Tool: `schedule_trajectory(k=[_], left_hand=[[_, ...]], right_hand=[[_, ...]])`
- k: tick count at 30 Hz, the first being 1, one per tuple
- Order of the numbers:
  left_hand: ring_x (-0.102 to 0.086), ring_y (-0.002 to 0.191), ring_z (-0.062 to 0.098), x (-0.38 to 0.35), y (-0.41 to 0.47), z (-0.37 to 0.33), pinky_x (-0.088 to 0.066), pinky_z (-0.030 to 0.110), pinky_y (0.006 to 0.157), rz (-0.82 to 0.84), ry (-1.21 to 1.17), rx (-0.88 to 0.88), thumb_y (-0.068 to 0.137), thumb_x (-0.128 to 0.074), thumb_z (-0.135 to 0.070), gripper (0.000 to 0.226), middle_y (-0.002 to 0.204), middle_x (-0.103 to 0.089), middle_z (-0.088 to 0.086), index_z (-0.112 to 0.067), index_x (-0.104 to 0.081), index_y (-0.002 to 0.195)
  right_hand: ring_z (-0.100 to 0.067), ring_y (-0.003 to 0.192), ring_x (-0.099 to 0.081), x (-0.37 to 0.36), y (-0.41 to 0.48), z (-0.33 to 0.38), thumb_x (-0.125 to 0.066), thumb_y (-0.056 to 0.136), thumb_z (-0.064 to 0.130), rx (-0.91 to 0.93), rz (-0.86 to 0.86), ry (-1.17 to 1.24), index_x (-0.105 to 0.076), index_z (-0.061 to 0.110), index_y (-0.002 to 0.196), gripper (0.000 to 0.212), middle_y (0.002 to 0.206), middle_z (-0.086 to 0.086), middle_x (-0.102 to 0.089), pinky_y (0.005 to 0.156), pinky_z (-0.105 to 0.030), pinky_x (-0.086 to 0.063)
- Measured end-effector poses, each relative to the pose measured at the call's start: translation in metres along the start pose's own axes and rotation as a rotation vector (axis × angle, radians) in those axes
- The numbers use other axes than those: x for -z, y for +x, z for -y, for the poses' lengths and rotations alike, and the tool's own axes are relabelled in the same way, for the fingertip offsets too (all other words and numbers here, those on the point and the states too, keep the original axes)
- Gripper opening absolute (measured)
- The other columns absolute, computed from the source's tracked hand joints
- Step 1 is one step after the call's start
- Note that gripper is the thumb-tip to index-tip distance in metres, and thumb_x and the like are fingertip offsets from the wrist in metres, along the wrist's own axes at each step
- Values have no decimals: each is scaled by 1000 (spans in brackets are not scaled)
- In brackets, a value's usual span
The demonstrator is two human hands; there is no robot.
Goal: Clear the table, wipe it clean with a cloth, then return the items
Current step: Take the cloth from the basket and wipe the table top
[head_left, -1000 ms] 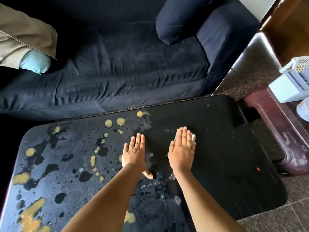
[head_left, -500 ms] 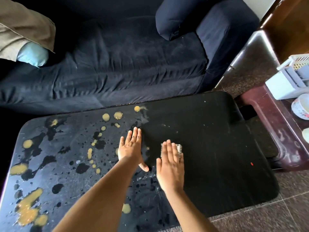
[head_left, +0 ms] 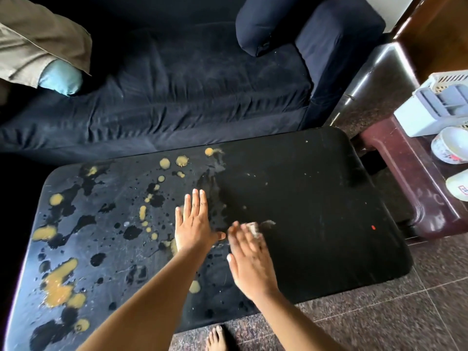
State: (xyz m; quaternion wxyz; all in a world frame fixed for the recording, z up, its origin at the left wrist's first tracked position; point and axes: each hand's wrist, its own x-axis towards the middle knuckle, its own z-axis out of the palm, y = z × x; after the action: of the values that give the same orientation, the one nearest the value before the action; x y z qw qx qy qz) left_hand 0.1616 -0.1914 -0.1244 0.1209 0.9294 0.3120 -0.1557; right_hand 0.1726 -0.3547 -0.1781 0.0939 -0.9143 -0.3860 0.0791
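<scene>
A black low table [head_left: 316,198] fills the middle of the view. Its left half is spattered with yellow and dark blotches [head_left: 59,285]; its right half looks wiped and dark. My left hand [head_left: 193,224] lies flat on the tabletop, fingers straight. Just to its right, my right hand [head_left: 249,262] presses flat on a small pale cloth [head_left: 253,228]. Only a corner of the cloth shows past the blurred fingertips.
A dark blue sofa [head_left: 177,92] runs along the table's far side, with a bolster [head_left: 263,24] and a light blue cushion [head_left: 60,77]. At right, a maroon side table [head_left: 395,168] carries a white basket [head_left: 435,107] and bowls [head_left: 448,145]. My bare foot [head_left: 215,338] stands on the tiled floor.
My right hand has slid the cloth toward me and to the left across the table. The left hand has stayed flat in about the same spot.
</scene>
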Motion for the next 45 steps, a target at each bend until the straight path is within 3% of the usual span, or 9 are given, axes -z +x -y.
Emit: schedule_trajectory(k=[4,8,10,15,22,28,35,42,45], left_hand=[[16,146,18,-17,-43,6,11,35,115,-65,11,-109,97,-45,-39,82,155,21,-4,-16,12,151],[-15,147,21,-36,-72,17,-2,37,115,-12,38,-207,92,-55,-28,65,158,-18,1,-15,-27,149],[-41,136,23,-40,-78,20,-19,39,110,-37,48,-213,82,-61,-24,57,146,-44,4,-12,-50,137],[0,148,16,-38,-84,27,9,33,116,34,58,-147,98,-29,-18,59,160,-1,-4,-18,-6,153],[-4,148,19,-32,-81,23,2,36,118,71,119,-157,100,-35,-25,62,161,-1,-3,-18,-4,153],[-5,148,18,-32,-80,23,-1,36,119,98,89,-135,99,-39,-24,65,161,-2,-3,-19,-4,153],[-2,148,19,-34,-83,23,0,36,119,100,77,-133,100,-38,-23,65,161,1,-3,-19,-2,153],[-4,148,19,-35,-80,22,-1,36,119,93,88,-126,100,-37,-22,64,161,0,-2,-18,-3,153],[-4,148,19,-35,-79,23,-1,36,119,86,97,-132,100,-39,-24,65,161,0,-2,-18,-3,153]], right_hand=[[-13,144,-20,6,-23,-40,-36,94,40,293,60,-123,-30,21,148,57,155,5,-26,112,-43,-29],[-17,144,-21,6,-27,-31,-33,94,39,-202,-9,-22,-30,18,148,58,156,2,-24,112,-45,-30],[-19,144,-23,-2,-28,-4,-34,93,40,-214,-36,41,-31,17,148,60,156,-1,-25,112,-46,-24],[-14,143,-25,-3,-46,0,-36,92,42,273,58,-53,-32,22,147,59,155,5,-27,110,-44,-31],[-21,143,-25,-2,-65,-8,-28,94,41,-274,-16,1,-30,14,147,60,155,-3,-26,112,-46,-24],[-16,138,-35,-6,-79,22,-36,90,42,255,81,-25,-37,19,145,59,152,2,-34,106,-46,-40],[-22,142,-28,0,-86,-18,-29,93,40,-271,8,-28,-32,14,147,60,155,-3,-27,112,-47,-28],[-18,139,-34,-9,-76,15,-36,92,42,240,84,-32,-36,17,145,59,153,0,-31,104,-49,-40],[-18,140,-31,-4,-68,10,-34,93,39,45,50,-19,-37,19,145,56,153,1,-32,108,-49,-36]])
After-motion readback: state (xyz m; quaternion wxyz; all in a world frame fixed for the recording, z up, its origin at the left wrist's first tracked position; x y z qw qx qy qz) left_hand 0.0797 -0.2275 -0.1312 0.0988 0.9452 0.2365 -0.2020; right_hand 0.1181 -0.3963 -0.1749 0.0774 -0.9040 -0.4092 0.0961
